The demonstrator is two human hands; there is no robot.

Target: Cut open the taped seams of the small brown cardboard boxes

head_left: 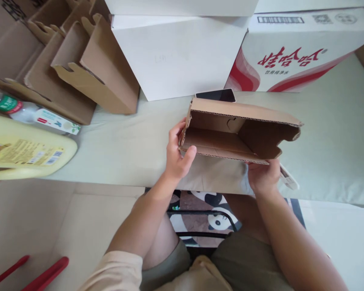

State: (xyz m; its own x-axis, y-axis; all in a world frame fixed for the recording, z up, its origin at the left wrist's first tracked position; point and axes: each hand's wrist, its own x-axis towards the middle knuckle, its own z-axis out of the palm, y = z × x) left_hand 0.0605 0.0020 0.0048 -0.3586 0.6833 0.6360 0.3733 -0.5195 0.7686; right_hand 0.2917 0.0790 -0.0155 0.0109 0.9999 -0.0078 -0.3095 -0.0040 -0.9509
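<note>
A brown cardboard box (pixel 245 110) is held over the near part of the table, its open side facing me and its inside bare. My left hand (pixel 177 155) grips its left end, thumb on the lower edge and fingers behind the side. Under the lower right corner, my right hand (pixel 264 176) holds the box from below, some of its fingers hidden by the cardboard. Beside the right hand lies a white flat object (pixel 289 178), partly covered. Behind the box, a phone (pixel 215 95) with a dark screen rests on the cloth.
Several open cardboard boxes (pixel 109 76) stand at the left. Near them lie a plastic bottle (pixel 27 111) and a yellow jug (pixel 33 147). A white box (pixel 182 56) and a red-printed white carton (pixel 291 60) line the back of the cloth-covered table (pixel 330 137).
</note>
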